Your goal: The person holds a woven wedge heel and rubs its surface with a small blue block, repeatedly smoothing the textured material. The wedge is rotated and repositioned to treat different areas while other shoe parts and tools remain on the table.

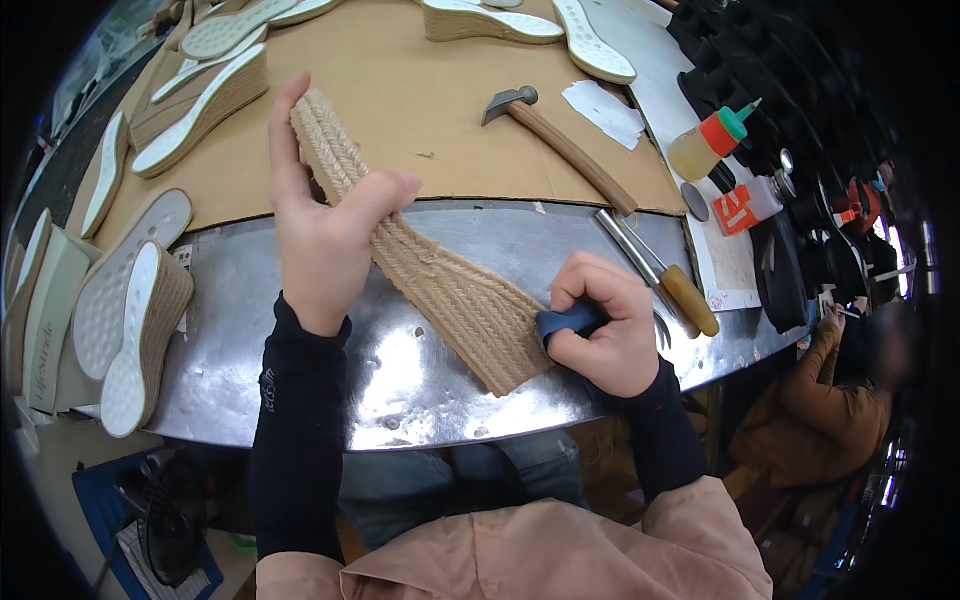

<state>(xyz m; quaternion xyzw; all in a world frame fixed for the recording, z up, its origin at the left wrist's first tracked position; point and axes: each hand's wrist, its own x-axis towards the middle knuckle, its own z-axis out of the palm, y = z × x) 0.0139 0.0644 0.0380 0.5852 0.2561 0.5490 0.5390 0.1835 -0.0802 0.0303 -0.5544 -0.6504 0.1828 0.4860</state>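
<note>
A wedge shoe sole covered in tan braided jute slants over the metal tabletop, its braided side facing up and its thick heel end toward the lower right. My left hand is closed on the narrow toe end, thumb across the braid and index finger stretched along the far side. At the heel end, my right hand is closed round a dark blue piece of material, perhaps cloth or rubber, which touches the sole's edge. The right fingers hide most of that piece.
A hammer lies on the cardboard sheet. Right of it are a wooden-handled tool, a glue bottle and an orange-labelled jar. More wedge soles stand at left and far back. Another person sits at right.
</note>
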